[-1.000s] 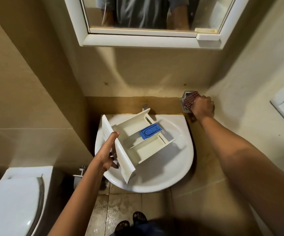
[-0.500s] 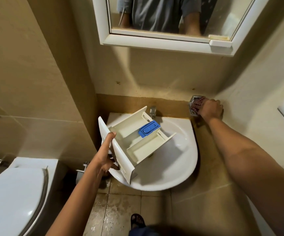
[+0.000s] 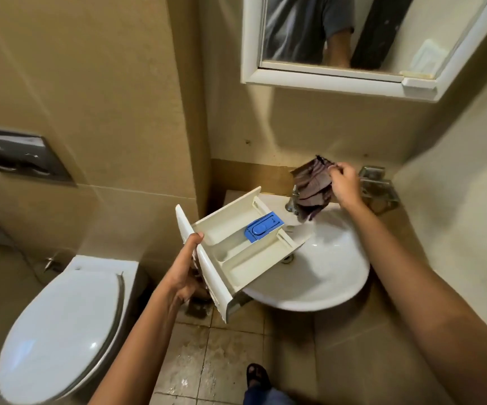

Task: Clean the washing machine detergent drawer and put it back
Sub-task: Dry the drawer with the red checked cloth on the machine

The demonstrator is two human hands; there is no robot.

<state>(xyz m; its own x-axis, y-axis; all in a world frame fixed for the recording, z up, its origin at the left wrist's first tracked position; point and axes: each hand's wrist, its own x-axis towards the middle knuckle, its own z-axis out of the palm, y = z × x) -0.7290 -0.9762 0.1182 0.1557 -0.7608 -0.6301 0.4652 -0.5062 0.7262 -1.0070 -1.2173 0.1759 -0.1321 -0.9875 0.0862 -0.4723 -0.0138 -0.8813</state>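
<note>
Head view showed the left hand (image 3: 182, 276) nearest, its thumb hooked over the top edge of the front panel of the detergent drawer (image 3: 230, 258) and its fingers wrapped behind. The drawer was held tilted above the left rim of the sink (image 3: 324, 287), open side up, its far end over the basin. It looked to me like light, stiff, thin-walled plastic, probably slick once wet. The front panel or the side walls seemed the safe places to hold, not the blue insert (image 3: 264, 228), which might lift out. Further back, the right hand (image 3: 344, 182) pinched a limp checked cloth (image 3: 312, 185) by its top edge, so that it hung in front of the tap (image 3: 291, 203).
</note>
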